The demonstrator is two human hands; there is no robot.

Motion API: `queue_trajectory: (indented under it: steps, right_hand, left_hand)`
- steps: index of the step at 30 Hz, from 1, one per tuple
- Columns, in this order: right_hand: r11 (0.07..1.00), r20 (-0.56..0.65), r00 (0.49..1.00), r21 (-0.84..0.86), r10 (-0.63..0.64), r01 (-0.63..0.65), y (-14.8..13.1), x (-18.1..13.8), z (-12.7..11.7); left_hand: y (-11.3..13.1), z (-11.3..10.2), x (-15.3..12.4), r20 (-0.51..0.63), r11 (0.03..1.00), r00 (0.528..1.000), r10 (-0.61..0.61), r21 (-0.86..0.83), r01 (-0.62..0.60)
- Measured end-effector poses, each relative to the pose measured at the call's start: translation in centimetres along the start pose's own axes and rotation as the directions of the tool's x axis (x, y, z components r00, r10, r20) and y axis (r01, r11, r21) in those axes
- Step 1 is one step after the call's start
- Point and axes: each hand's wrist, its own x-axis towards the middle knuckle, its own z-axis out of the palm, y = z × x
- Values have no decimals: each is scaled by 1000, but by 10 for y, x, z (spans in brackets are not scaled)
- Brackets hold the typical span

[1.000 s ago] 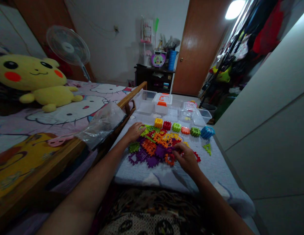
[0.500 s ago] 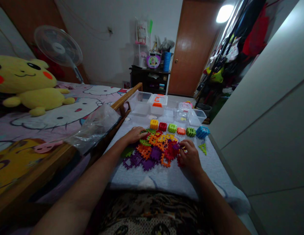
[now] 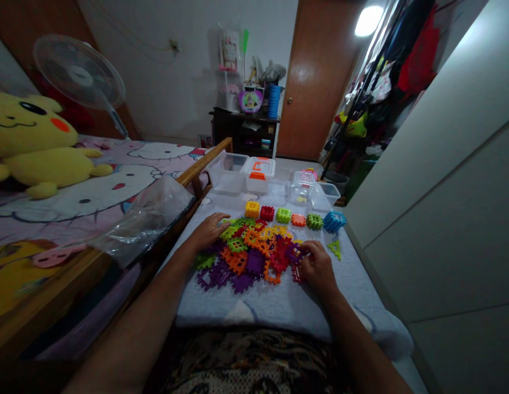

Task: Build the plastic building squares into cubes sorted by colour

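Observation:
A heap of coloured plastic building tiles (image 3: pixel 235 261) with notched edges lies on the cloth-covered table in front of me. On its left side, my left hand (image 3: pixel 210 232) pinches a light green tile (image 3: pixel 229 232) at the fingertips, partly hidden by the fingers. At the right edge, my right hand (image 3: pixel 319 266) has thumb and fingers closed on a purple tile (image 3: pixel 294 253). A red tile (image 3: pixel 296 273) lies just beneath that hand. Behind the heap stands a row of built cubes, among them a yellow cube (image 3: pixel 252 209), a red cube (image 3: pixel 267 213) and a blue block (image 3: pixel 335 221).
Clear plastic boxes (image 3: pixel 227 179) and an orange-latched box (image 3: pixel 258 183) stand at the table's far end. A green triangular piece (image 3: pixel 335 249) lies to the right. A wooden bed rail (image 3: pixel 197 166) runs along the left, a pale cabinet (image 3: pixel 439 219) along the right.
My left hand has drawn back leftward from the heap, with more green tiles showing beside it. My right hand has the purple tile more in sight. The view has shifted slightly.

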Motion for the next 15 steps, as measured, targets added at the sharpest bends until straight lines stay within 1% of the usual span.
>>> queue_trajectory:
  steps: [2, 3, 7, 9, 12, 15]
  right_hand:
    - [1000, -5, 1000, 14, 13, -13, 0, 0, -1]
    - [1000, -6, 1000, 23, 16, -16, -1, 0, -2]
    - [1000, 16, 1000, 25, 11, -12, -1, 0, -3]
    - [999, 37, 999, -40, -6, 8, -1, -1, -2]
    - [982, 103, 994, -185, -28, 47, -1, -4, 1]
    - [962, 165, 986, -268, -5, 50, 0, -6, 3]
  left_hand:
    - [-10, -4, -2, -63, 999, 997, -52, 5, 52]
    - [-15, -6, -3, -74, 997, 994, -80, -8, 79]
    - [-30, -10, -8, -62, 977, 982, -180, -126, 172]
    - [-33, -9, -10, -43, 964, 976, -211, -177, 201]
    - [-36, -6, -12, -27, 951, 973, -230, -217, 219]
    - [-37, -4, -13, -33, 949, 971, -238, -222, 225]
